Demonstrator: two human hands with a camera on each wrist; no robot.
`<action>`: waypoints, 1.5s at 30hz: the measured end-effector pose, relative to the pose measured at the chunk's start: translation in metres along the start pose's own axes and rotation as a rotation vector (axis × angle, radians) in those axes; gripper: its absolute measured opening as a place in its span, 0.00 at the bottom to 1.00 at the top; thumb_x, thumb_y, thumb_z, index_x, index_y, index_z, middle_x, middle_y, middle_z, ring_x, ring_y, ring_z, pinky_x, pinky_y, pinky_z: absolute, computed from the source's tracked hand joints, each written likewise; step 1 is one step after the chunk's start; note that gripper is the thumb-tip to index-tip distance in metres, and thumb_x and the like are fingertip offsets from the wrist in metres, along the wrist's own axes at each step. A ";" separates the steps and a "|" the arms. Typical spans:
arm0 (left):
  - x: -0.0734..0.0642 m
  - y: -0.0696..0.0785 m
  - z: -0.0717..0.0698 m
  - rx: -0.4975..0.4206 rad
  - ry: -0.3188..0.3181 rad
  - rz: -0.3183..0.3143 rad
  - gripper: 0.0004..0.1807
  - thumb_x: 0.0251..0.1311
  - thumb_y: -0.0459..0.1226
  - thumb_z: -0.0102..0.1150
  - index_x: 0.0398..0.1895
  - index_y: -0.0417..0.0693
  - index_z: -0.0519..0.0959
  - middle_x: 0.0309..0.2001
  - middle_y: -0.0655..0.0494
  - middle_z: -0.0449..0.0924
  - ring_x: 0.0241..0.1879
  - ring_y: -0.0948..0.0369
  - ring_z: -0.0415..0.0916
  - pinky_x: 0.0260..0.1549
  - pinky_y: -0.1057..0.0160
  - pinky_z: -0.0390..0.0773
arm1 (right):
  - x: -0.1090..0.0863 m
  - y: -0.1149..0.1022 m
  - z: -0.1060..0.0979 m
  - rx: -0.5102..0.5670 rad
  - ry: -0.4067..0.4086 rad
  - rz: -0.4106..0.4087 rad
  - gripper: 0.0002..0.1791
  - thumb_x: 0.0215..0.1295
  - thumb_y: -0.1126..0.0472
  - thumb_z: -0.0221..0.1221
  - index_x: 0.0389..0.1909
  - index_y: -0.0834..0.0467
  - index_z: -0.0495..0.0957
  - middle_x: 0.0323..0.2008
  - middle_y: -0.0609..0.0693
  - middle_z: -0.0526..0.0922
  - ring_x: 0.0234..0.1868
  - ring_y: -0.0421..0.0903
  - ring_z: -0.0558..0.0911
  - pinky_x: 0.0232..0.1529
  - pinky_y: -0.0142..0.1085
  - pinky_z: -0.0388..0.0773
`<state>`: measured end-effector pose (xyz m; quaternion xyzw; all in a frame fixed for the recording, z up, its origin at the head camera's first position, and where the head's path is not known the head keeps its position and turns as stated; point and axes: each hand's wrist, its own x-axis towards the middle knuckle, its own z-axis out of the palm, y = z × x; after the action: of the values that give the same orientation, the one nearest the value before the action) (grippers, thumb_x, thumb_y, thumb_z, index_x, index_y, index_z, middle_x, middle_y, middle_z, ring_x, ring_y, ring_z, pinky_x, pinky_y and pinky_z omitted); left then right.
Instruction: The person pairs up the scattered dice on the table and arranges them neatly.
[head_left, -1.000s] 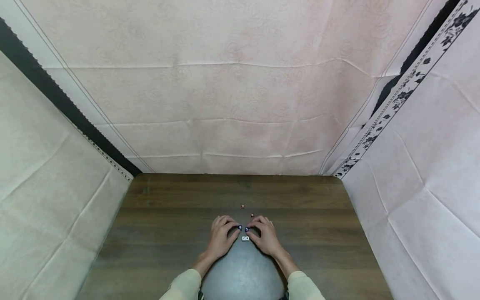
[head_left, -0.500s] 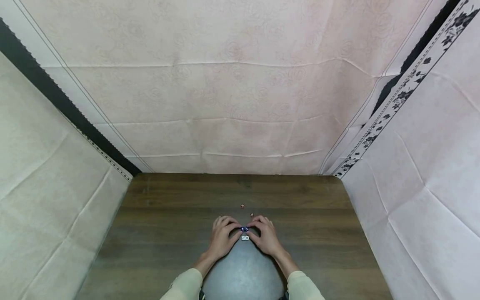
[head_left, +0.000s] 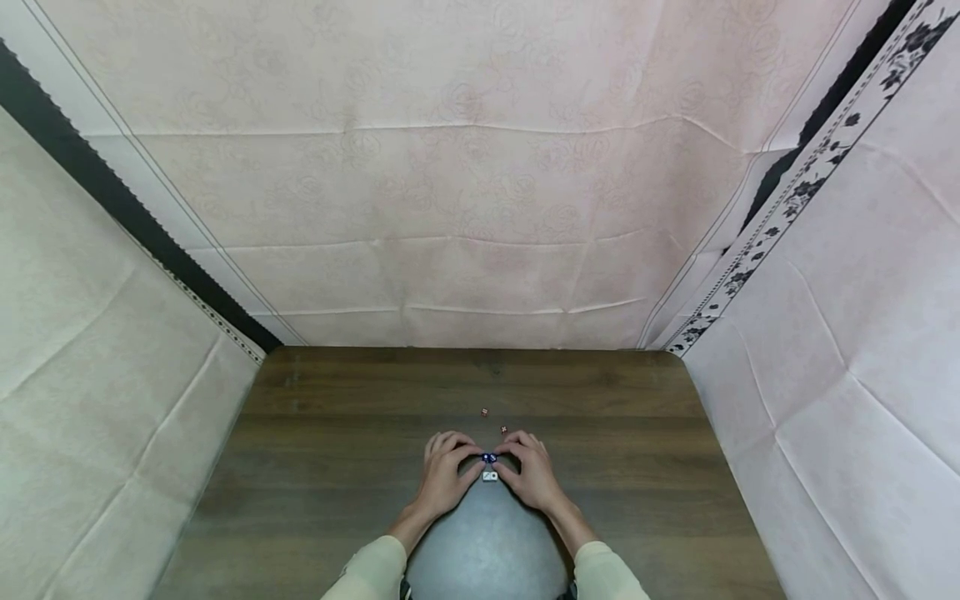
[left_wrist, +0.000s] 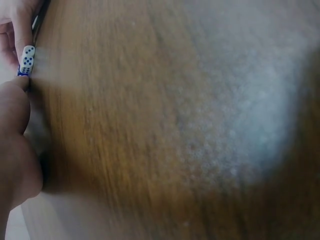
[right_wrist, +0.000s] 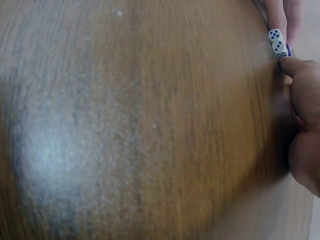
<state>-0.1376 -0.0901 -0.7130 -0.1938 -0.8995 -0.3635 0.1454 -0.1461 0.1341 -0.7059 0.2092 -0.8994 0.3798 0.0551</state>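
Two small blue dice sit side by side at the middle of the table in the head view. My left hand (head_left: 444,468) pinches the left blue die (head_left: 485,457) between thumb and forefinger. From the other side, my right hand (head_left: 532,472) pinches the right blue die (head_left: 493,458). Just nearer to me lies a pair of white dice (head_left: 490,477) with dark pips, set edge to edge. Both wrist views show the white dice (left_wrist: 27,57) right by the thumb tips, with a bit of blue die (right_wrist: 288,49) behind them.
Two red dice lie farther off on the wooden table (head_left: 337,467): one red die (head_left: 484,412) toward the back, another red die (head_left: 504,430) close to the right fingers. Pale cloth (head_left: 480,208) hangs beyond the table's back edge and along both sides.
The two blue dice, apart one second ago, have come together between my hands. Over the last half second, the hands have stayed almost still.
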 end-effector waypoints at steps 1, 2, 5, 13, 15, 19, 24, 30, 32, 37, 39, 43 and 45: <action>0.000 0.001 0.000 0.002 -0.004 -0.004 0.07 0.68 0.41 0.81 0.47 0.54 0.94 0.52 0.55 0.89 0.61 0.47 0.80 0.72 0.27 0.66 | 0.000 0.000 0.000 -0.002 -0.004 0.003 0.10 0.72 0.59 0.77 0.51 0.51 0.92 0.52 0.45 0.86 0.54 0.45 0.82 0.59 0.48 0.74; 0.000 0.001 -0.001 0.007 -0.004 -0.007 0.07 0.68 0.41 0.81 0.47 0.54 0.94 0.52 0.55 0.89 0.60 0.48 0.80 0.72 0.27 0.67 | 0.000 0.000 0.000 -0.002 -0.006 0.005 0.10 0.72 0.59 0.77 0.51 0.51 0.92 0.53 0.45 0.86 0.54 0.45 0.82 0.59 0.48 0.74; 0.000 0.002 -0.002 0.008 -0.012 -0.017 0.08 0.68 0.40 0.81 0.47 0.54 0.94 0.52 0.55 0.88 0.61 0.47 0.80 0.72 0.27 0.66 | 0.000 -0.001 -0.001 0.003 -0.010 0.006 0.10 0.72 0.59 0.77 0.52 0.51 0.92 0.53 0.45 0.86 0.54 0.46 0.82 0.60 0.49 0.74; 0.000 0.001 0.000 0.028 0.007 -0.002 0.09 0.66 0.40 0.82 0.47 0.54 0.94 0.51 0.55 0.88 0.61 0.47 0.80 0.70 0.27 0.67 | 0.001 -0.003 -0.004 0.040 -0.034 0.022 0.10 0.72 0.60 0.76 0.52 0.52 0.92 0.53 0.47 0.86 0.56 0.49 0.82 0.62 0.54 0.74; 0.000 0.000 0.000 0.027 -0.003 -0.013 0.08 0.67 0.41 0.82 0.47 0.55 0.94 0.52 0.55 0.88 0.61 0.47 0.80 0.71 0.28 0.66 | 0.001 -0.003 -0.006 0.050 -0.051 0.032 0.10 0.74 0.59 0.76 0.53 0.52 0.92 0.55 0.47 0.86 0.57 0.49 0.83 0.64 0.56 0.75; 0.000 0.001 -0.001 0.006 -0.036 -0.040 0.09 0.70 0.42 0.80 0.49 0.56 0.94 0.54 0.54 0.88 0.63 0.45 0.79 0.74 0.27 0.64 | 0.000 -0.002 -0.011 0.083 -0.080 0.050 0.12 0.75 0.59 0.75 0.56 0.53 0.91 0.57 0.48 0.87 0.60 0.51 0.84 0.66 0.58 0.78; 0.000 0.002 -0.002 0.010 -0.033 -0.047 0.09 0.69 0.43 0.80 0.50 0.56 0.94 0.54 0.55 0.88 0.64 0.46 0.79 0.75 0.28 0.65 | -0.002 0.000 -0.018 0.150 -0.059 0.078 0.14 0.74 0.63 0.75 0.57 0.56 0.91 0.57 0.49 0.89 0.62 0.52 0.87 0.66 0.53 0.83; -0.001 0.002 -0.002 0.008 -0.027 -0.045 0.10 0.69 0.42 0.81 0.50 0.57 0.94 0.54 0.56 0.88 0.63 0.46 0.79 0.75 0.28 0.65 | -0.001 0.003 -0.021 0.201 0.010 0.111 0.11 0.73 0.66 0.75 0.53 0.59 0.91 0.48 0.50 0.93 0.47 0.44 0.89 0.52 0.36 0.87; -0.001 0.002 -0.002 0.007 -0.024 -0.042 0.10 0.69 0.42 0.81 0.50 0.57 0.94 0.54 0.56 0.88 0.63 0.46 0.80 0.74 0.27 0.65 | 0.001 0.003 -0.022 0.202 0.034 0.098 0.11 0.73 0.67 0.74 0.53 0.61 0.91 0.45 0.50 0.92 0.44 0.41 0.88 0.49 0.34 0.87; -0.002 0.002 -0.001 0.015 0.002 -0.026 0.09 0.67 0.41 0.82 0.49 0.55 0.94 0.53 0.56 0.88 0.62 0.47 0.80 0.72 0.27 0.67 | 0.006 0.001 -0.027 0.191 0.079 0.078 0.11 0.72 0.69 0.74 0.53 0.64 0.90 0.42 0.50 0.93 0.42 0.41 0.89 0.45 0.35 0.87; -0.002 0.001 0.000 0.016 0.011 -0.020 0.10 0.66 0.40 0.82 0.48 0.55 0.94 0.52 0.56 0.88 0.61 0.47 0.81 0.72 0.27 0.68 | 0.009 0.001 -0.030 0.185 0.086 0.092 0.11 0.72 0.69 0.74 0.53 0.64 0.90 0.42 0.51 0.93 0.42 0.43 0.89 0.46 0.36 0.88; -0.003 0.000 0.000 0.014 0.002 -0.020 0.10 0.67 0.40 0.82 0.49 0.55 0.94 0.53 0.56 0.88 0.61 0.47 0.80 0.72 0.26 0.67 | 0.012 0.001 -0.035 0.158 0.110 0.123 0.11 0.72 0.69 0.74 0.53 0.63 0.91 0.43 0.51 0.93 0.45 0.47 0.89 0.50 0.43 0.88; -0.002 0.000 0.000 0.009 -0.010 -0.026 0.10 0.68 0.41 0.81 0.49 0.55 0.94 0.53 0.56 0.88 0.61 0.47 0.80 0.72 0.27 0.67 | 0.012 0.001 -0.037 0.135 0.125 0.139 0.11 0.73 0.67 0.74 0.53 0.62 0.91 0.45 0.51 0.93 0.48 0.49 0.89 0.54 0.47 0.87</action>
<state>-0.1355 -0.0905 -0.7141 -0.1833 -0.9042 -0.3605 0.1371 -0.1602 0.1567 -0.6778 0.1252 -0.8788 0.4550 0.0705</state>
